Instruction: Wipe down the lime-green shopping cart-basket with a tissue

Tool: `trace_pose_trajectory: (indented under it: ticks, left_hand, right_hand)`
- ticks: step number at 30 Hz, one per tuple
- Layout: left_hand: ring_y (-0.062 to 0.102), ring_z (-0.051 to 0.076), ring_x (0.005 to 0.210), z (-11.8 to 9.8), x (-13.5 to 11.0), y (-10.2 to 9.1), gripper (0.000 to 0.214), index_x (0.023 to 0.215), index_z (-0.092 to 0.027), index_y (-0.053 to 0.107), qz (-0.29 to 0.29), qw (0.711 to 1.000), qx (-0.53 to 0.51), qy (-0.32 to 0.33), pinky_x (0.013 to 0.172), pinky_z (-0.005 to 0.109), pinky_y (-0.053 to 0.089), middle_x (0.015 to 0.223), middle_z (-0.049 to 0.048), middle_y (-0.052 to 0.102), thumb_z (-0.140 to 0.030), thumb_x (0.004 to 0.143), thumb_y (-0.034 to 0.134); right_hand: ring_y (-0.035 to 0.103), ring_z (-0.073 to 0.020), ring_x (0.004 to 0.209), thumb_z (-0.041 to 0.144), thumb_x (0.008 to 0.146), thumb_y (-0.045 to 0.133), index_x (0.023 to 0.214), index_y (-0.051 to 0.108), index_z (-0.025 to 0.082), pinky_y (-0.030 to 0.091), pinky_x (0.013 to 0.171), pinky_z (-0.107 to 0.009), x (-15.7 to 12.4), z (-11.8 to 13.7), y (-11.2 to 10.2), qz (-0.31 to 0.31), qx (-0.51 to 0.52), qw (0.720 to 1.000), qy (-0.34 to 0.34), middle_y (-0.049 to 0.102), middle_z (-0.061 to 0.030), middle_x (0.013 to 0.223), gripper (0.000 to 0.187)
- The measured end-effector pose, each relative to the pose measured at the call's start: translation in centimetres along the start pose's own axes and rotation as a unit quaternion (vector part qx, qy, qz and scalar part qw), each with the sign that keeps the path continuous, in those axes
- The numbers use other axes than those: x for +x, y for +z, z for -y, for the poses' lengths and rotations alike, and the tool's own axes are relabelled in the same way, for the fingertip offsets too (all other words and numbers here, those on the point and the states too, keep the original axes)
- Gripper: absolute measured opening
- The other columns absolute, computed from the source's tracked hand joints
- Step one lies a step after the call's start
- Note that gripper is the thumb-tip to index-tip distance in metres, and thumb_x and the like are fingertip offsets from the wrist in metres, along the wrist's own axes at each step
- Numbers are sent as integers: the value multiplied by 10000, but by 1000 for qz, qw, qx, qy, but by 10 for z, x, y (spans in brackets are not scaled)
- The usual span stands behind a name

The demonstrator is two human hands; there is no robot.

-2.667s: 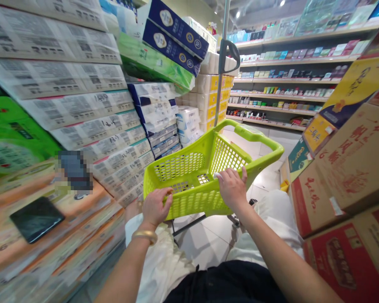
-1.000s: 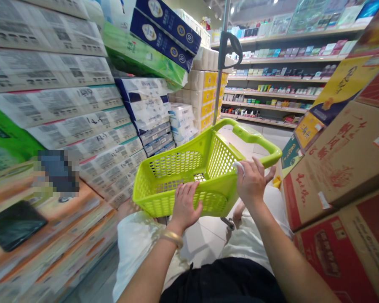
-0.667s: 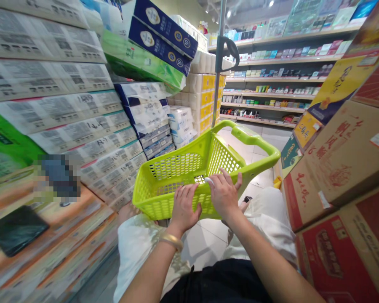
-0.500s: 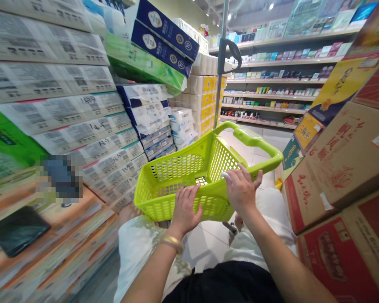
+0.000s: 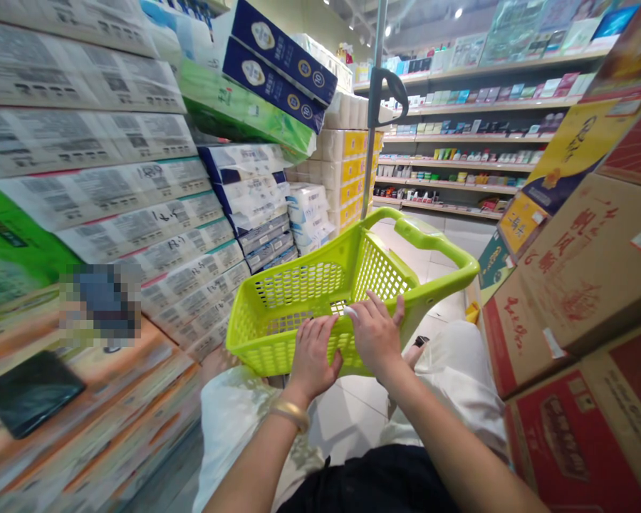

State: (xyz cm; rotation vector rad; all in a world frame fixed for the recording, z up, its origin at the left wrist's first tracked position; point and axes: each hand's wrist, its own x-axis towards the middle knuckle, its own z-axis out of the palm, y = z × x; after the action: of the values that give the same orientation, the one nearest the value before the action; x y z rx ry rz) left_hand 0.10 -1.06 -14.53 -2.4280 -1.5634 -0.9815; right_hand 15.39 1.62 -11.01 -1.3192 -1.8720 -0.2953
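A lime-green plastic shopping basket (image 5: pixel 293 338) with perforated walls stands tilted across the view in front of my knees, its long handle loop (image 5: pixel 443 249) to the right. My left hand (image 5: pixel 314 353) grips the near rim, fingers over the top and thumb on the outer wall. Just to its right, my right hand (image 5: pixel 377 335) presses on the same rim. A small white piece of what looks like tissue (image 5: pixel 351 311) shows under its fingertips; the rest is hidden by the hand. Inside the basket I see only the perforated floor and walls.
Stacked tissue packs (image 5: pixel 107 135) rise on the left. A dark phone (image 5: pixel 35 392) lies on orange-and-white packs. Cardboard cartons (image 5: pixel 577 249) stand close on the right. A metal pole (image 5: pixel 374 142) rises behind the basket, with stocked shelves (image 5: pixel 464 135) farther back.
My right hand has slid left along the near rim with the white piece, coming close to my left hand. The left hand and basket stay nearly in place.
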Motion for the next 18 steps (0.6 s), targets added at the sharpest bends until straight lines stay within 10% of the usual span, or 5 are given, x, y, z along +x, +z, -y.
trace_pose_trajectory:
  ticks: [10, 18]
  left_hand:
    - [505, 272, 1196, -8, 0, 0, 605, 1375, -179, 422, -11, 1000, -11, -26, 1127, 476, 279, 1245, 117, 588, -214, 782, 534]
    - [496, 275, 1195, -3, -2, 2, 559, 1352, -141, 433, -14, 1000, -1, -12, 1118, 474, 285, 1251, 138, 581, -280, 815, 506]
  right_hand:
    - [526, -244, 1191, 276, 990, 429, 1015, 680, 217, 177, 1144, -462, 10, -60, -33, -107, -64, 990, 63, 689, -64, 1086, 259]
    - [579, -196, 943, 246, 984, 471, 947, 668, 242, 128, 1140, -417, 1, 2, -3, 51, -29, 997, -43, 691, -12, 885, 200]
